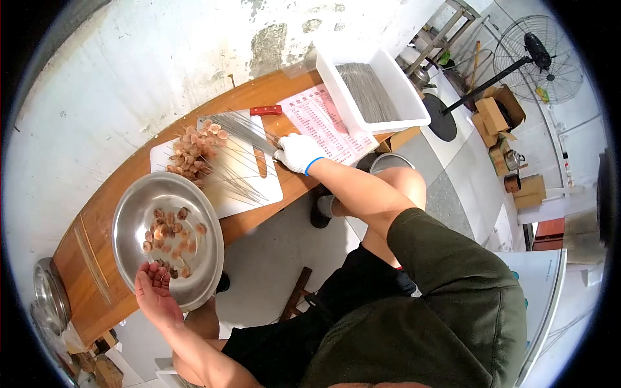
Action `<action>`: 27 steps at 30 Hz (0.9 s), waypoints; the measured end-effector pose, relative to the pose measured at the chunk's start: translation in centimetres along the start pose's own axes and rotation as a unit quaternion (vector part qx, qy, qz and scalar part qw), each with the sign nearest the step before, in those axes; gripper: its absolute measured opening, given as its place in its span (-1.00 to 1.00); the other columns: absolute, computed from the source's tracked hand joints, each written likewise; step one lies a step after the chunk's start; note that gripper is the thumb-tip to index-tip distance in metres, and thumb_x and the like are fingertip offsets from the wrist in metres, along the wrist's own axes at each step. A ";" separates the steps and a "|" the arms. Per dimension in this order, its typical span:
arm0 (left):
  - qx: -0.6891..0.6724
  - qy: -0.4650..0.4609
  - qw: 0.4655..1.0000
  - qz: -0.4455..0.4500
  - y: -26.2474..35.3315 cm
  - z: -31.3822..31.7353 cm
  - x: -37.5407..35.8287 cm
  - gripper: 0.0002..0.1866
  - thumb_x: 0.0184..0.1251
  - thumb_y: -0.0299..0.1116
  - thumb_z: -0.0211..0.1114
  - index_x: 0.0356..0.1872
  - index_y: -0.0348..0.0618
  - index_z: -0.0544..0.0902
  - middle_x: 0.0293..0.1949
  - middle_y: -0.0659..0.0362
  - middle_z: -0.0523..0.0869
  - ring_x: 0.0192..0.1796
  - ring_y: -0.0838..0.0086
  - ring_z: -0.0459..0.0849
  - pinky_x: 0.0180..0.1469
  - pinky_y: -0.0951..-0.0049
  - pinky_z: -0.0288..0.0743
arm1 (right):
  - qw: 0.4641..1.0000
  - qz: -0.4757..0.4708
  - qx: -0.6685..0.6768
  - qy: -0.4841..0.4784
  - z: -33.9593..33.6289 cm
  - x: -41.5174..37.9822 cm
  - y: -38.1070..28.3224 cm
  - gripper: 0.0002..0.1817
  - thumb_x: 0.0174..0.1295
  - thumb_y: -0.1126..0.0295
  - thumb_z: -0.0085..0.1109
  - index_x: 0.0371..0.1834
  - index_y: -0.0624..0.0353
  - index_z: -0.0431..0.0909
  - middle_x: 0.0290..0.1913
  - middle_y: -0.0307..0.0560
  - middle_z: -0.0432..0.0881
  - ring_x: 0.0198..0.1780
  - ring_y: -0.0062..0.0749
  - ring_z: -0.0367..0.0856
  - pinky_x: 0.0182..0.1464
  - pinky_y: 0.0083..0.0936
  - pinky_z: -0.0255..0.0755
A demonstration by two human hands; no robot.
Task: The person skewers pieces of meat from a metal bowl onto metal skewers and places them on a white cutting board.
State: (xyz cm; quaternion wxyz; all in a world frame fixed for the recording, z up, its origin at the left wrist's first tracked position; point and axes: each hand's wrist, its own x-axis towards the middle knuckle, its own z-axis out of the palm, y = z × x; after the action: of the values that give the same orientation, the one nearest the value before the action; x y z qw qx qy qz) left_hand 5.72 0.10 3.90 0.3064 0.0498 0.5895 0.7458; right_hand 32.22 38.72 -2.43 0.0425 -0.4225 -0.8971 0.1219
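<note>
My bare left hand (156,294) is palm up with curled fingers at the near rim of a wide steel bowl (123,226). Small round pinkish-brown pieces of food (169,227) lie in the bowl; whether any is between my fingers is hard to see. My right hand (299,154), in a white glove with a blue cuff, closes around the ends of thin metal skewers (242,129) above a white cutting board (270,187). Loaded skewers (194,152) are heaped on the board, their food ends toward the bowl and their bare shafts fanned out.
A red-handled knife (266,110) lies behind the board, beside a printed sheet (317,123). Many skewers fill a white plastic bin (409,110) at the table's right end. Metal basins (50,294) stand at far left. A floor fan (537,52) and cardboard boxes (495,116) are farther right.
</note>
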 end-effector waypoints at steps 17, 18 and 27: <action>-0.012 -0.011 1.000 -0.007 -0.6 0.9 -0.1 -0.71 0.56 -0.25 0.11 0.09 -0.23 0.57 -0.14 0.14 0.71 -0.15 0.45 0.67 -0.07 0.46 0.57 | 0.988 0.030 0.151 0.015 0.6 0.2 2.0 -0.66 0.39 0.15 -0.04 -0.21 0.19 0.61 -0.18 0.30 0.67 -0.11 0.23 0.63 0.00 -0.06 0.48; -0.009 -0.004 1.000 -0.015 -0.6 1.0 0.0 -0.72 0.56 -0.25 0.11 0.09 -0.22 0.57 -0.14 0.14 0.71 -0.16 0.45 0.67 -0.09 0.46 0.58 | 0.985 0.016 0.171 0.018 0.5 0.1 2.1 -0.67 0.39 0.15 -0.03 -0.22 0.18 0.61 -0.21 0.25 0.68 -0.15 0.16 0.64 -0.04 -0.10 0.49; 0.160 -0.045 0.986 0.005 -2.3 5.2 -1.5 -0.76 0.50 -0.35 0.18 0.00 -0.30 0.62 -0.22 0.16 0.71 -0.24 0.53 0.64 -0.14 0.53 0.54 | 0.793 -0.056 0.572 -0.203 -4.8 -6.5 -2.9 -0.73 0.46 0.26 -0.02 -0.27 0.20 0.57 -0.42 -0.22 0.54 -0.45 -0.59 0.47 -0.39 -0.62 0.42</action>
State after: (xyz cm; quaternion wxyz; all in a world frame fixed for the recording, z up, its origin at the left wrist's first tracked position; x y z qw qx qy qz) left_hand 10.12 4.01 3.82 0.3169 0.1345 0.6863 0.6407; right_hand 35.07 32.76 3.11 0.1001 -0.2358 -0.6735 0.6934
